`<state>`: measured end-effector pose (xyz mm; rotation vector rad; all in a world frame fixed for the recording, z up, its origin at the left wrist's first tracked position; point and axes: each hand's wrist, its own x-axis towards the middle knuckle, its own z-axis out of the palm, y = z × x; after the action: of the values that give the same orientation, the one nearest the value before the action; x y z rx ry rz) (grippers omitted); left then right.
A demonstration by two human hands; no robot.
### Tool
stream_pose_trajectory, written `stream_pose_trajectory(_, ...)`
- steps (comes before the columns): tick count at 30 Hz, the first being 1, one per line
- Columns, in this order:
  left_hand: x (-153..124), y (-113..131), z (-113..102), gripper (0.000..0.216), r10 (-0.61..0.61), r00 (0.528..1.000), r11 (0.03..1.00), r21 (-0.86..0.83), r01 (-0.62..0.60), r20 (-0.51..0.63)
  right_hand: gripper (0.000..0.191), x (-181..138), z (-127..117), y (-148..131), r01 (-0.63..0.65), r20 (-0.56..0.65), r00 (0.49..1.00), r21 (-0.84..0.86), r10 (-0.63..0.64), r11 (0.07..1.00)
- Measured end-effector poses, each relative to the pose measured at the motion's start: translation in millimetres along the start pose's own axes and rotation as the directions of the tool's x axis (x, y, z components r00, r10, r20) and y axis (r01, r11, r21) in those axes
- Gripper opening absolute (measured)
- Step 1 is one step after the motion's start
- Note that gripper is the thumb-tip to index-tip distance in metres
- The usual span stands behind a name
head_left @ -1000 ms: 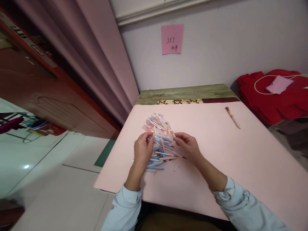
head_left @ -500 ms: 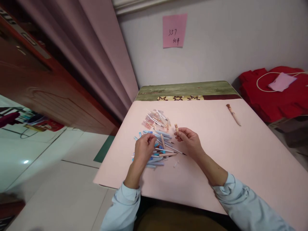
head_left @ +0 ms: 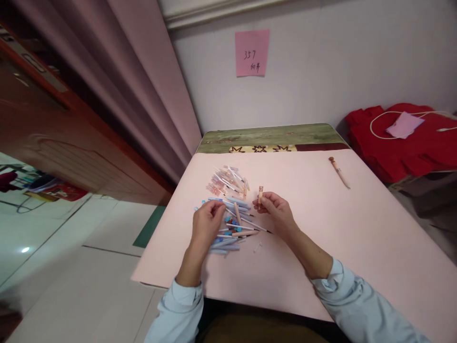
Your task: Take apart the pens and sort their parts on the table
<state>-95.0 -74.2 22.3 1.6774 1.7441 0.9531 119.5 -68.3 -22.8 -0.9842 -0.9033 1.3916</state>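
Observation:
My right hand [head_left: 280, 216] pinches a short peach-coloured pen barrel piece [head_left: 260, 192] with a printed pattern, held upright above the paper. To the left, my left hand [head_left: 206, 224] has thumb and fingertips pressed together over the near heap; anything between them is too small to make out. Beside and beneath it lie blue pen barrels [head_left: 224, 248], white pen refills [head_left: 243, 227] with dark tips, a peach barrel [head_left: 246, 233] and small blue and brown parts [head_left: 230, 221]. Just beyond, clear printed barrel pieces [head_left: 217, 183] and more refills form a second heap.
A whole pen [head_left: 339, 172] with a brown top lies at the right of the pink-covered table [head_left: 303, 276]. A small clear piece [head_left: 257, 247] sits near the heap. Red cloth [head_left: 378, 152] with a cable stands beyond the right edge; a wooden door [head_left: 89, 157] is at left.
The view has shifted slightly. My right hand has turned the barrel piece more upright; my left hand stays pinched over the near heap.

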Motion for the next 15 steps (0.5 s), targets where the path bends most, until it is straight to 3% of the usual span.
stream_pose_trajectory(3, 2, -3, -13, 0.026, -0.099, 0.994, 0.990, -0.108, 0.094, -0.041, 0.035, 0, 0, 0, 0.005, -0.007, 1.000, -0.009, -0.005, 1.000)
stream_pose_trajectory(7, 2, -11, -30, 0.028, -0.119, 0.985, 0.978, -0.185, 0.096, -0.122, 0.033, 0, -1, 2, -0.007, -0.010, 1.000, -0.003, 0.006, 1.000)
stream_pose_trajectory(15, -5, -47, -57, 0.024, -0.121, 0.963, 0.993, -0.039, 0.115, -0.241, 0.030, 1, -5, 10, -0.006, -0.040, 0.999, 0.012, 0.007, 1.000)
